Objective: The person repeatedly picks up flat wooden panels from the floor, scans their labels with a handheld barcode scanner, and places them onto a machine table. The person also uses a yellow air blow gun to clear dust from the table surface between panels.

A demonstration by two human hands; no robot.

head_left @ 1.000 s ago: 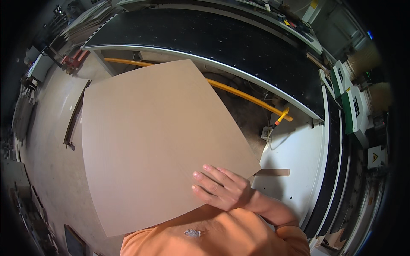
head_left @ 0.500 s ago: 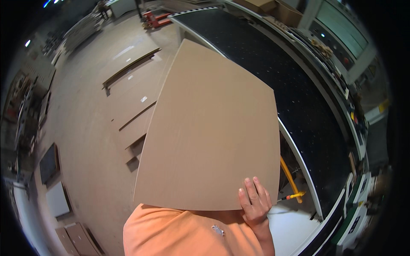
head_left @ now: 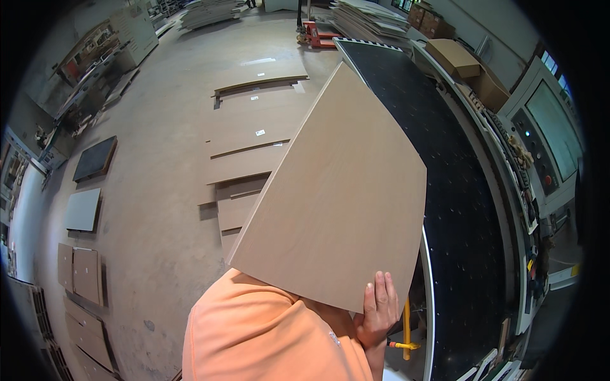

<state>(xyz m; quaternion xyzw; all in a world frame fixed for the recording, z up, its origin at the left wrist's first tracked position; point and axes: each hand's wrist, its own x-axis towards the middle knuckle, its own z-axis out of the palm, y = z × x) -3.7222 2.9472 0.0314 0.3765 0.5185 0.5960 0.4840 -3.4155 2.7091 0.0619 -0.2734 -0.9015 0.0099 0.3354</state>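
Note:
A large flat wood-toned board fills the middle of the view, tilted, its near edge against my orange sleeve and chest. My right hand grips the board's lower right corner, fingers laid up over its face. The left arm, in the orange sleeve, passes behind the board, so my left hand is hidden. To the right of the board runs a long black table bed with a pale edge.
Stacked brown panels lie on the floor ahead. Smaller panels, among them a white one and a dark one, line the left. A red pallet jack stands far off. A control cabinet is at right; a yellow-handled tool is near my hand.
My view has turned and lifted, so the floor panels and black bed appear shifted. The board has tilted further, its lower left corner higher; my right hand keeps its hold.

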